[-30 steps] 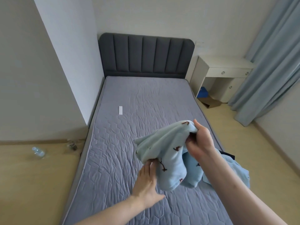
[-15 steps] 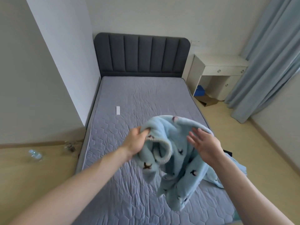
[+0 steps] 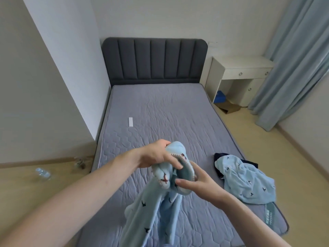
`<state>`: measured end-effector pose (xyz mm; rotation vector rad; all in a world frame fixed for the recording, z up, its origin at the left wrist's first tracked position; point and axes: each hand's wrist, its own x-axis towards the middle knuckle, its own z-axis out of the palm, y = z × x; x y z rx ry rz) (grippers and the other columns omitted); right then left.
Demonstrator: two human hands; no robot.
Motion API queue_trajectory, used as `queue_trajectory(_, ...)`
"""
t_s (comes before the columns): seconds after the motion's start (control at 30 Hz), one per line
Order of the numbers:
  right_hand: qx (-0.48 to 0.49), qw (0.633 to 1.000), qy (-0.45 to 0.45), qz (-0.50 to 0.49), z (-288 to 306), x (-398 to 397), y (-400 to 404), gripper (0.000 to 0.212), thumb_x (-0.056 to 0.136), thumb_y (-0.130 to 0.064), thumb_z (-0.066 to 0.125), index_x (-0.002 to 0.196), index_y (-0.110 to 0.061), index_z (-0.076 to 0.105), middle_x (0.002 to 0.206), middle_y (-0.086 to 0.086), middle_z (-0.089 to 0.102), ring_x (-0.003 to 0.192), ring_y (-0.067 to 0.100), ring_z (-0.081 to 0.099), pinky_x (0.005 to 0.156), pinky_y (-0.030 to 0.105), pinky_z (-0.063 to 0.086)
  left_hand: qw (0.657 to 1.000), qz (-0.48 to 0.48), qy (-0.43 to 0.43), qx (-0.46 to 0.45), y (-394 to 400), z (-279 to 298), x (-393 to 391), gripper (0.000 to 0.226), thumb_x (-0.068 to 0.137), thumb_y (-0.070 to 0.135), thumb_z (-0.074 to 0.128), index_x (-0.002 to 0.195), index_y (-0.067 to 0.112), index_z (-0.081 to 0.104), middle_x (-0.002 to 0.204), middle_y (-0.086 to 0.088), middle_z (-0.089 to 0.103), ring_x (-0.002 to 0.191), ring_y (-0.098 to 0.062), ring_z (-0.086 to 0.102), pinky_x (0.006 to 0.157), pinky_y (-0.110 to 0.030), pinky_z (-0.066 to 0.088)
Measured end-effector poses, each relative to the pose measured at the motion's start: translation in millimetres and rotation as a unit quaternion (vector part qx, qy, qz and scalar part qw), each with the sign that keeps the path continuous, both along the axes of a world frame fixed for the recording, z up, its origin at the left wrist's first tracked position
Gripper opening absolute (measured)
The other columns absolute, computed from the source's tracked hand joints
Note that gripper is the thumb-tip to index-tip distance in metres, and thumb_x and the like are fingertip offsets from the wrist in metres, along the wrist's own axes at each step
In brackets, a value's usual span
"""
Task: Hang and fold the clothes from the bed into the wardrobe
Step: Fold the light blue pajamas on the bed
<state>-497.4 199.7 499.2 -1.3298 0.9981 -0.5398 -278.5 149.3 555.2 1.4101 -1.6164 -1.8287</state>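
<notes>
Hanging between both grips, the blue garment (image 3: 153, 207) is pinched by left hand (image 3: 156, 155) and right hand (image 3: 197, 182).

Only writing I can spot is a green label (image 3: 269, 216) on the mattress (image 3: 160, 111) corner, off to the right of the hands. It's got light print on it but it's too small and blurry to read.

Pale-blue bird-print garment (image 3: 153, 207), grey mattress (image 3: 160, 111)
</notes>
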Motion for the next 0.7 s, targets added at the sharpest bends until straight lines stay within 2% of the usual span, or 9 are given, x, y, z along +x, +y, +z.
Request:
queue_trajectory(0.07,-0.094,0.982,0.140,-0.082,-4,4,-8,0.020,0.087,-0.018,0.070,0.093,-0.037,0.069,0.087,-0.013,0.074,0.078,0.003,0.069,0.068,0.027,0.057,0.996,-0.007,-0.065,-0.055,-4,-5,8,0.047,0.063,0.005,0.083,0.107,0.012,0.069,0.101,-0.008,0.076,0.093,-0.026,0.075,0.077,-0.039,0.062)
queue_trajectory(0.13,-0.162,0.950,0.227,-0.137,-10,0,-21,0.027,0.088,-0.007,0.054,0.071,-0.027,0.061,0.064,-0.009,0.062,0.059,0.008,0.054,0.055,0.029,0.042,0.957,-0.004,-0.228,-0.181,-10,-11,21,0.043,0.064,0.000,0.069,0.102,0.021,0.070,0.095,0.004,0.073,0.089,-0.018,0.070,0.074,-0.034,0.059)
queue_trajectory(0.23,-0.206,0.936,0.210,-0.195,-11,-9,-39,0.033,0.091,-0.006,0.046,0.069,-0.030,0.054,0.060,-0.011,0.056,0.056,0.003,0.047,0.049,0.019,0.035,0.845,0.023,-0.427,-0.321,-17,-32,54,0.035,0.073,-0.002,0.059,0.092,0.024,0.072,0.095,0.003,0.069,0.091,-0.021,0.064,0.069,-0.030,0.048)
queue_trajectory(0.33,-0.247,0.930,0.197,-0.190,-5,-10,-55,0.030,0.089,-0.010,0.045,0.075,-0.032,0.060,0.067,-0.013,0.062,0.061,0.001,0.054,0.052,0.014,0.040,0.809,0.059,-0.478,-0.338,-13,-64,90,0.023,0.079,0.007,0.060,0.088,0.025,0.070,0.096,0.006,0.062,0.090,-0.024,0.063,0.065,-0.031,0.046)
queue_trajectory(0.4,-0.253,0.924,0.212,-0.191,-1,-11,-66,0.029,0.088,-0.012,0.045,0.080,-0.030,0.065,0.072,-0.013,0.066,0.067,0.002,0.058,0.054,0.015,0.043,0.802,0.096,-0.487,-0.331,-10,-82,107,0.021,0.079,0.013,0.059,0.089,0.029,0.069,0.095,0.009,0.059,0.086,-0.023,0.064,0.061,-0.031,0.048)
queue_trajectory(0.5,-0.254,0.907,0.285,-0.180,0,-21,-78,0.028,0.086,-0.014,0.046,0.084,-0.032,0.066,0.073,-0.011,0.068,0.070,0.009,0.062,0.060,0.034,0.051,0.801,0.132,-0.494,-0.310,-9,-97,120,0.014,0.082,0.026,0.062,0.092,0.031,0.068,0.092,0.010,0.063,0.081,-0.020,0.064,0.055,-0.027,0.037)
queue_trajectory(0.57,-0.252,0.889,0.353,-0.145,-4,-31,-85,0.025,0.085,-0.013,0.046,0.086,-0.030,0.064,0.075,-0.009,0.068,0.071,0.017,0.063,0.063,0.039,0.053,0.805,0.136,-0.503,-0.284,-11,-105,120,0.010,0.085,0.027,0.060,0.093,0.029,0.067,0.091,0.006,0.069,0.073,-0.020,0.060,0.052,-0.027,0.035)
queue_trajectory(0.63,-0.242,0.876,0.399,-0.121,-7,-37,-95,0.020,0.087,-0.011,0.045,0.085,-0.023,0.061,0.075,-0.002,0.066,0.071,0.025,0.062,0.064,0.043,0.055,0.835,0.172,-0.477,-0.213,-23,-106,112,0.014,0.089,0.016,0.055,0.095,0.023,0.066,0.091,-0.003,0.073,0.068,-0.020,0.065,0.055,-0.030,0.049)
queue_trajectory(0.7,-0.209,0.886,0.392,-0.133,-8,-38,-112,0.023,0.089,-0.007,0.040,0.083,-0.019,0.060,0.075,0.005,0.066,0.063,0.028,0.066,0.056,0.040,0.055,0.886,0.236,-0.379,-0.124,-43,-97,101,0.021,0.090,0.005,0.048,0.097,0.014,0.065,0.088,-0.011,0.074,0.064,-0.025,0.074,0.062,-0.039,0.063)
